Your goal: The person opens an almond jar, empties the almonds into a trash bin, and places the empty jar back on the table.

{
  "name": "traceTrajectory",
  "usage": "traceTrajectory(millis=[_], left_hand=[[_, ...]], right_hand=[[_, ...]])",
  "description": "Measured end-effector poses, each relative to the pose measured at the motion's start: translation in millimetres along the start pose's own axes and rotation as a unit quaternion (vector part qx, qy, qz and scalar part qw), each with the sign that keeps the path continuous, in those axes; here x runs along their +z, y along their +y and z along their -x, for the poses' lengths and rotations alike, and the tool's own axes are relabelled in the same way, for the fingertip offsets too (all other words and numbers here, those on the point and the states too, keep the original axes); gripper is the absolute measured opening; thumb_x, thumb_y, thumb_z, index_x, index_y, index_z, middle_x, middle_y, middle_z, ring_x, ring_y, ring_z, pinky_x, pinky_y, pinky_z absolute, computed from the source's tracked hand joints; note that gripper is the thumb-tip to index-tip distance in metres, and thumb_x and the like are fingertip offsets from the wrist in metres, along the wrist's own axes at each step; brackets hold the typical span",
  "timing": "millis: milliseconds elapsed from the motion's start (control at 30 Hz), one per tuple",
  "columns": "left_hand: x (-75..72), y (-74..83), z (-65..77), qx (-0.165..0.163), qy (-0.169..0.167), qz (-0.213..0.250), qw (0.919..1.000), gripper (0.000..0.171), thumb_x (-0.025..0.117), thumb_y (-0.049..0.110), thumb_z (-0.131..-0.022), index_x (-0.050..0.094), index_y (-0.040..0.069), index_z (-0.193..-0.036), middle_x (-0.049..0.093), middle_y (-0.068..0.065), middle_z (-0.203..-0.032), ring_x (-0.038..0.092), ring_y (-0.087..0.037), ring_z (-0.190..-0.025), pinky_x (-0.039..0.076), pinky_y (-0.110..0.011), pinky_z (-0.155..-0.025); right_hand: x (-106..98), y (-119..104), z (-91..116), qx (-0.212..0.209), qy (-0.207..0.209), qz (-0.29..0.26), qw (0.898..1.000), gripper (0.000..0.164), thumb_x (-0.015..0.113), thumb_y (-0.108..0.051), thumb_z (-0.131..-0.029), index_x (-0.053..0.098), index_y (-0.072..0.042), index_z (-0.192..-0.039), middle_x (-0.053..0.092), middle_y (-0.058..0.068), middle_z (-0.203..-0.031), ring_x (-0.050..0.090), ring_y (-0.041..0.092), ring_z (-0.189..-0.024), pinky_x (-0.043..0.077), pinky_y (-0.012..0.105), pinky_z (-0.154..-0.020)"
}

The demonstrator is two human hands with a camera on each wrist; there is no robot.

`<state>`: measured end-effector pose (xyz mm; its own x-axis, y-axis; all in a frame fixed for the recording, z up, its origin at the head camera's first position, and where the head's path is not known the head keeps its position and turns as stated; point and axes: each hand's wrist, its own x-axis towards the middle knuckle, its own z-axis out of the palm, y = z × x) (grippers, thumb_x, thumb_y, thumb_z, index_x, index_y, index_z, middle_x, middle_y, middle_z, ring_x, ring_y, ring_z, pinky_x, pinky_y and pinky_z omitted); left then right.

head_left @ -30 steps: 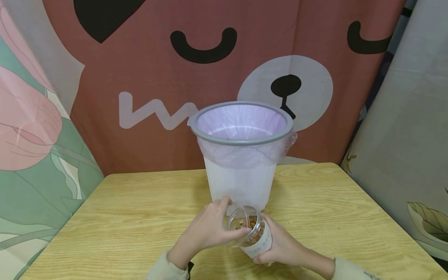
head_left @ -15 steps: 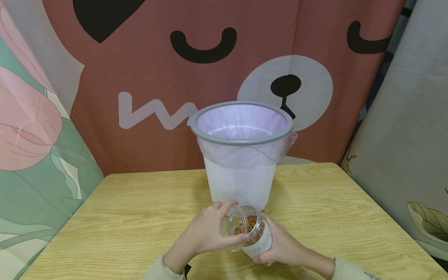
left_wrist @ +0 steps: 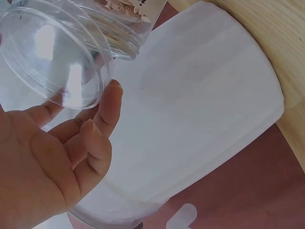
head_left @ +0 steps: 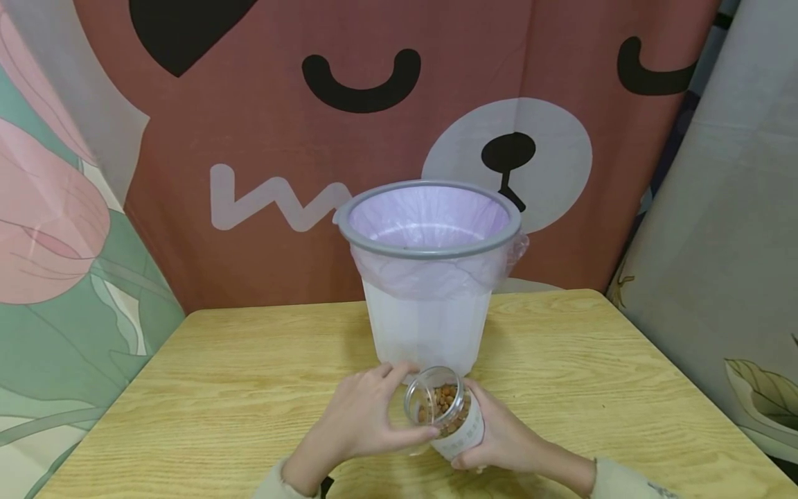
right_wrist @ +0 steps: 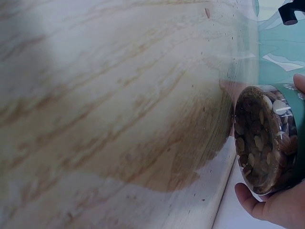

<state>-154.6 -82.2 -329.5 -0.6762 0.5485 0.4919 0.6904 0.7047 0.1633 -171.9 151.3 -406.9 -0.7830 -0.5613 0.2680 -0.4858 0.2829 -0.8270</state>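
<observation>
Low in the head view, my right hand (head_left: 501, 433) grips a clear jar (head_left: 458, 423) with a pale label, its mouth tilted up and to the left. Small brown nut-like pieces (head_left: 445, 400) show inside, and through its base in the right wrist view. My left hand (head_left: 368, 412) pinches a clear round lid (left_wrist: 57, 57) by its edge between thumb and fingers. In the left wrist view the lid stands tilted beside the jar's threaded neck (left_wrist: 121, 45), overlapping it, with the mouth uncovered.
Just beyond the hands, a white bin (head_left: 430, 319) with a grey rim and a thin purple liner bag (head_left: 430, 208) stands on the wooden table (head_left: 262, 374). A printed curtain (head_left: 262, 263) hangs behind the table's far edge.
My left hand has shifted left and slightly down, drawing the lid off to the side of the jar's mouth. The right hand and the jar stay nearly still.
</observation>
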Motion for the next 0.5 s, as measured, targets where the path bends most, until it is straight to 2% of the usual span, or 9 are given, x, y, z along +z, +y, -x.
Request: traceTrajectory(millis=[233,500], left_hand=[[-2.4,-1.1,4.2,0.008,0.009,0.001,0.9999,0.067,0.053,0.069,-0.07,0.056,0.014,-0.109,0.056,0.009,-0.076,0.05,-0.005,-0.061,0.037,-0.017,-0.049],[-2.8,-4.0,11.1,0.004,-0.014,0.048,0.9987,0.066,0.056,0.066,-0.071,0.052,0.012,-0.108,0.059,0.003,-0.088,0.056,-0.01,-0.074,0.045,-0.024,-0.059]], right_hand=[[0.2,-0.2,-0.3,0.001,0.008,0.01,1.0,0.099,0.083,-0.02,-0.056,0.026,-0.007,-0.136,0.052,-0.006,-0.113,0.054,0.015,-0.097,0.041,0.033,-0.085],[0.7,-0.5,0.2,0.009,0.013,0.01,1.0,0.099,0.084,-0.02,-0.055,0.027,-0.007,-0.135,0.052,-0.006,-0.114,0.053,0.015,-0.098,0.04,0.035,-0.085]])
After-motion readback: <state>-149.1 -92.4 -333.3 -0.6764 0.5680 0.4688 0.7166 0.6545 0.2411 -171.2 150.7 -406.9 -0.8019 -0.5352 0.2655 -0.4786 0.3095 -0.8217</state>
